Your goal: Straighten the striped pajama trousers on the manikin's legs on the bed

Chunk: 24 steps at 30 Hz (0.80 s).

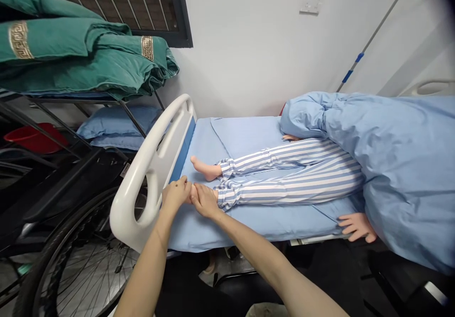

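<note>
A figure that looks like a patient manikin lies on the bed in blue-and-white striped trousers [291,191], its upper body hidden under a quilt. My left hand [176,194] is closed round the toe end of the manikin's near foot [193,192], beside the footboard. Close by, my right hand [206,200] wraps the same leg at the ankle, just below the trouser cuff. Most of that foot is covered by my fingers. The far foot [206,169] rests bare on the blue sheet [241,132], untouched.
A white footboard [152,165] rises left of my hands. Beyond it stand a wheelchair wheel [88,260] and a rack with green bedding [106,61]. The blue quilt [408,165] covers the bed's right end, with a manikin hand [357,227] hanging out at the near edge.
</note>
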{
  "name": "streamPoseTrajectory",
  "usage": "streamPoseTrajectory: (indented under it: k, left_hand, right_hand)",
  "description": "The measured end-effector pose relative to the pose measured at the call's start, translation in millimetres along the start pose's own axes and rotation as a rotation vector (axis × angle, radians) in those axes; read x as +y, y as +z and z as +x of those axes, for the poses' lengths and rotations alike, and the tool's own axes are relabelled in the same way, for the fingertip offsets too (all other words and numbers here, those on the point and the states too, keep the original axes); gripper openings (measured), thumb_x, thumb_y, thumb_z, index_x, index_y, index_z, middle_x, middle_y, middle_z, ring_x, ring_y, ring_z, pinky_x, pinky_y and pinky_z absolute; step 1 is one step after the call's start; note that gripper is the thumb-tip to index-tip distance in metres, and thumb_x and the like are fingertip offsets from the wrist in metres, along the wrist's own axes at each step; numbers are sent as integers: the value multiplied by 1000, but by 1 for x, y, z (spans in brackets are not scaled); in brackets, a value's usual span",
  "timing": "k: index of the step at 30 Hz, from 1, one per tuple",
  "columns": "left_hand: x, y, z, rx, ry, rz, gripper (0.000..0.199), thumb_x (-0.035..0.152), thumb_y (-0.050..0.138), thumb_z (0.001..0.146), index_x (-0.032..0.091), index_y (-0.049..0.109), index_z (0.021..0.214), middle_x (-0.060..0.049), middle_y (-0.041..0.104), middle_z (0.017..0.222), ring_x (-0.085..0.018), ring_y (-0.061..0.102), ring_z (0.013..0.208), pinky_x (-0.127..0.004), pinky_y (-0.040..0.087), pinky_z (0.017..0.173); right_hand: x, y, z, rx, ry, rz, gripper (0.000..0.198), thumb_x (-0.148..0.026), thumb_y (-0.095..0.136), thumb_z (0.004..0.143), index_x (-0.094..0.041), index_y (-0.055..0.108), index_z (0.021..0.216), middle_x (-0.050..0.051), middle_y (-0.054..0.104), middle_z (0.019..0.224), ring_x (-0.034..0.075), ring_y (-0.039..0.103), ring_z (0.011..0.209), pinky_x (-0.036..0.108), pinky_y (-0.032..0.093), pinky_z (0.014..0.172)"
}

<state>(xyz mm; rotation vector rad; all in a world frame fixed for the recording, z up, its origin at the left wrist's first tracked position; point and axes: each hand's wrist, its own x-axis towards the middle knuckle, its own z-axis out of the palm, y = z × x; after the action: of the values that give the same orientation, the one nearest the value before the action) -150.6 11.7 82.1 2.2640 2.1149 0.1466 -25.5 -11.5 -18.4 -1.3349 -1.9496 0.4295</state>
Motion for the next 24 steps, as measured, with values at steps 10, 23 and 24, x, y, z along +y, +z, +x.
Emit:
streamPoseTrajectory:
  k: [10,23,24]
  left_hand:
    - [4,49,-12,322,-303,-634,25,44,52,87,21,61,85,-6,67,83,-21,59,79,-30,40,74]
    - [10,116,-52,211,-528,-2139,29,38,67,60,21,48,72,3,48,61,-12,43,53,-23,36,52]
    - [6,117,-50,170,-543,-2239,25,37,63,62,20,46,70,2,48,62,-13,45,54,-24,39,53]
  right_hand:
    - [-4,-4,-1,-37,33,26,53,-35,45,97,-9,46,143,16,56,139,26,52,127,41,40,112]
    - [2,-12,3,-109,80,258,56,-34,55,91,-12,49,142,15,54,143,28,50,133,44,37,115]
    - [4,-13,4,-121,107,317,56,-34,59,89,-14,50,140,14,55,143,27,51,133,43,37,115]
